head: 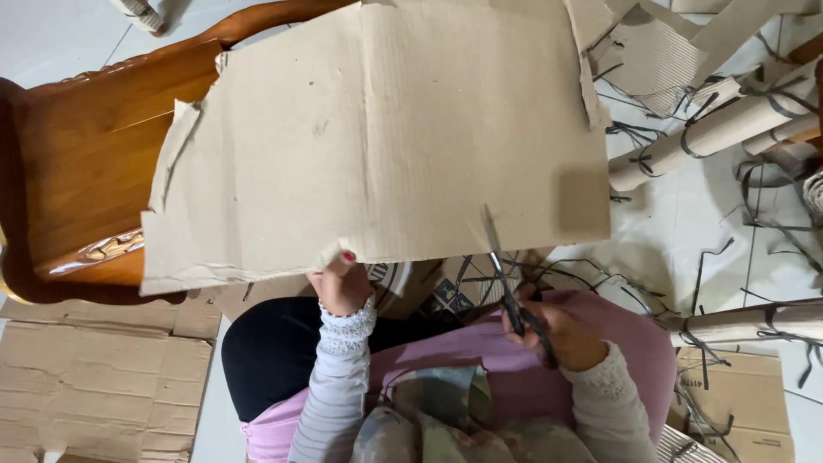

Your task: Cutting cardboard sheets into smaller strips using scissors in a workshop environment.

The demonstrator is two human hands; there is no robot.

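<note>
- Cardboard sheet (386, 129) lies broad and flat across the wooden chair (86, 146), its near edge overhanging the person's lap; light, stiff along the flutes, torn and floppy at its left edge.
- Left hand (341, 283) pinches that near edge, fingers pressed onto the board: a sound place to hold.
- Right hand (557, 336) grips scissors (506, 274), fingers closed through the handles, blades biting in right of the left hand.
- Rolled cardboard tubes (711, 129) lie right of the sheet.

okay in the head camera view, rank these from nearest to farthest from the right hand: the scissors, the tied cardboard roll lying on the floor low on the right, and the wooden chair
1. Scissors: gripped in the right hand, blades at the big cardboard sheet's lower edge.
2. Tied cardboard roll: on the floor, just right of that hand.
3. Wooden chair: far left, under the sheet, beyond the left hand.
</note>
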